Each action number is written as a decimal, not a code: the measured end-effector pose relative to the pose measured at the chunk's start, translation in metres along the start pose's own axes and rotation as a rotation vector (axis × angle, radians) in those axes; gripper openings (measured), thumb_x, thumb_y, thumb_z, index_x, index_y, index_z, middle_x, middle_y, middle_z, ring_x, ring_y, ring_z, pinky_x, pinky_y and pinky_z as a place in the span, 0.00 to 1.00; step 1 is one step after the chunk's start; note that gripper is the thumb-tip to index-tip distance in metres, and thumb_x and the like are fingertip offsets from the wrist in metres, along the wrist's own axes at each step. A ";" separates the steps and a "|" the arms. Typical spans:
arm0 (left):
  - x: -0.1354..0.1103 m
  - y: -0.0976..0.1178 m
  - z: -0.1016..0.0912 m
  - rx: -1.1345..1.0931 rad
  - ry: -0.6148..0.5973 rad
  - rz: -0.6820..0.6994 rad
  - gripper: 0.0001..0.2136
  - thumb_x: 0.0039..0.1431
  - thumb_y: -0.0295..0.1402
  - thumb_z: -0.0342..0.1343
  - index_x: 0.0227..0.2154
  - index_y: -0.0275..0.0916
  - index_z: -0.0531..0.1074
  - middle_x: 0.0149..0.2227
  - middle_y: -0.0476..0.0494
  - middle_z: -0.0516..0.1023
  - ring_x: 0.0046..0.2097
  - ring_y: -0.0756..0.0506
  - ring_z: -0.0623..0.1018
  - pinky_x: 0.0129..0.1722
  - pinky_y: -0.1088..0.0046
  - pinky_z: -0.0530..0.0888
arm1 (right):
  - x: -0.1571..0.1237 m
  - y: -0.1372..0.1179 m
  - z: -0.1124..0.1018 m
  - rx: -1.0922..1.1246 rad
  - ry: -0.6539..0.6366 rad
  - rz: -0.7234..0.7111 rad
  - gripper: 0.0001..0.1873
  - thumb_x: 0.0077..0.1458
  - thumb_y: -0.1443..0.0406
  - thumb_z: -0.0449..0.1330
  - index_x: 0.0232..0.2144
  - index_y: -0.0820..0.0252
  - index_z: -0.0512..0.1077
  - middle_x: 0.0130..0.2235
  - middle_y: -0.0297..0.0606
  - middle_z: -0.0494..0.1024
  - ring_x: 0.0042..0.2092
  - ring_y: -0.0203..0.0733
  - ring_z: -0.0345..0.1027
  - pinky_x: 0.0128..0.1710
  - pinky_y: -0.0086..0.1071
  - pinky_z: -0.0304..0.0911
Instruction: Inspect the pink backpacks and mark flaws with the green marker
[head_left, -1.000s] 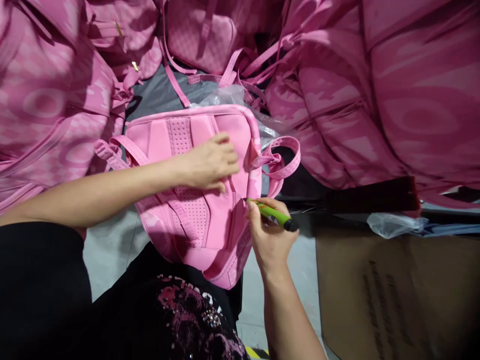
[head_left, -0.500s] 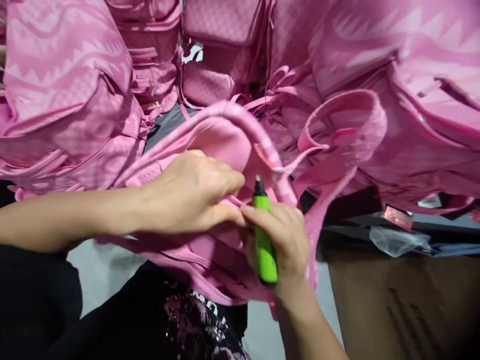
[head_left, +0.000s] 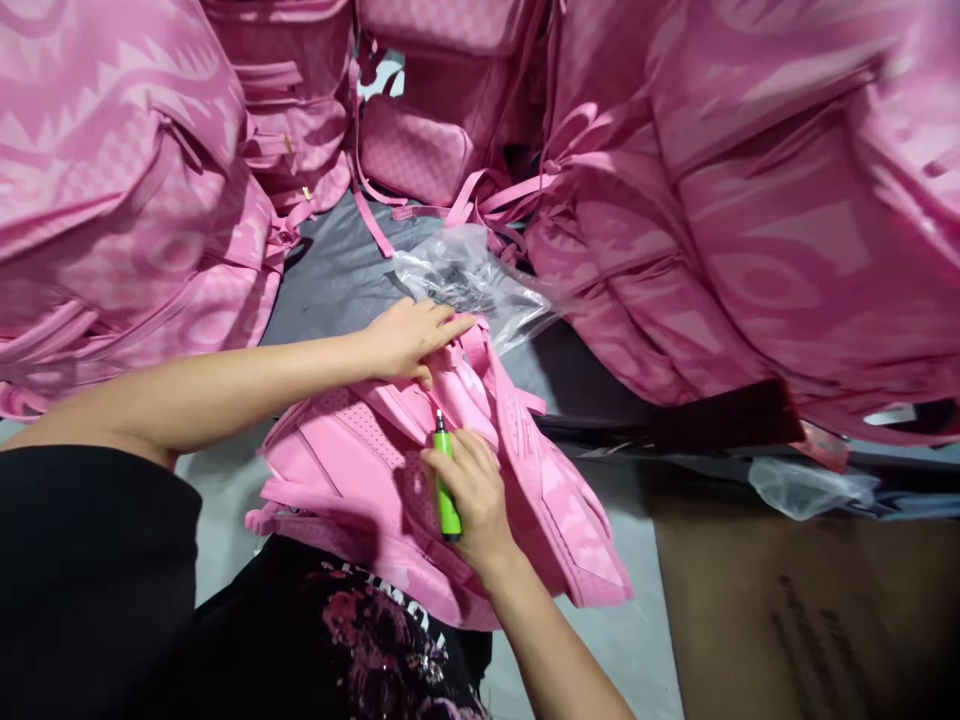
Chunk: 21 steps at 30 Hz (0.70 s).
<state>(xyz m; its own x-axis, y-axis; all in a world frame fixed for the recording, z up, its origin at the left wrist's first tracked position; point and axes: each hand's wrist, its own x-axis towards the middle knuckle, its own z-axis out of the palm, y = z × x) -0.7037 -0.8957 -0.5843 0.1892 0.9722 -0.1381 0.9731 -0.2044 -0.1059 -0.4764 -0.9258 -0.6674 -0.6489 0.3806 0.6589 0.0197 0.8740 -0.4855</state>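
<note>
A pink backpack lies tilted across my lap, its dotted padding and straps showing. My left hand grips the backpack's upper end beside a strap loop, its thumb below and its fingers across the top. In my right hand is a green pen-shaped tool with a black collar and a small pale tip. That tip points up, close to my left thumb. My right fingers also rest against the pink fabric, and whether they pinch it is hidden.
Large pink patterned backpacks stand at the left and right, with smaller pink bags between them. A clear plastic bag lies on the dark grey surface behind my hands. At the lower right is a brown cardboard box.
The backpack has come down toward my lap and turned, so its padded side shows rather than its inside. Both hands moved with it, to the left. The plastic bag behind is uncovered.
</note>
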 end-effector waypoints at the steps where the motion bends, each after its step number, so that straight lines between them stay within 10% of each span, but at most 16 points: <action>1: 0.000 -0.003 0.006 -0.004 0.000 0.006 0.48 0.54 0.45 0.66 0.71 0.38 0.46 0.66 0.32 0.63 0.59 0.35 0.69 0.53 0.61 0.66 | 0.000 0.000 0.001 -0.003 -0.020 -0.003 0.12 0.62 0.72 0.56 0.48 0.57 0.70 0.41 0.44 0.77 0.47 0.49 0.71 0.49 0.49 0.69; 10: -0.012 0.007 0.018 0.141 0.071 0.074 0.62 0.45 0.51 0.70 0.72 0.40 0.33 0.73 0.23 0.37 0.71 0.23 0.47 0.61 0.30 0.48 | 0.002 0.028 0.015 0.093 0.085 0.129 0.21 0.62 0.62 0.60 0.57 0.55 0.65 0.47 0.47 0.80 0.49 0.52 0.75 0.49 0.48 0.73; 15: -0.012 0.013 0.020 0.191 0.061 0.010 0.57 0.51 0.49 0.67 0.72 0.36 0.34 0.73 0.25 0.42 0.69 0.29 0.56 0.57 0.46 0.64 | 0.008 0.031 0.005 0.146 0.052 0.323 0.19 0.62 0.63 0.61 0.54 0.55 0.65 0.44 0.43 0.82 0.43 0.46 0.79 0.42 0.40 0.75; 21: -0.011 0.014 0.019 0.176 0.052 -0.003 0.47 0.58 0.40 0.60 0.72 0.36 0.37 0.73 0.29 0.43 0.67 0.32 0.59 0.54 0.52 0.67 | 0.048 0.036 -0.035 0.225 -0.357 0.325 0.14 0.64 0.58 0.58 0.49 0.55 0.74 0.48 0.40 0.83 0.48 0.46 0.78 0.49 0.42 0.70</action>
<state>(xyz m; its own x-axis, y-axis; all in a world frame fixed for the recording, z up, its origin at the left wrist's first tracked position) -0.6947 -0.9118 -0.6032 0.1971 0.9765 -0.0867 0.9368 -0.2137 -0.2772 -0.4807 -0.8651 -0.6333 -0.8559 0.4601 0.2362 0.1249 0.6270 -0.7689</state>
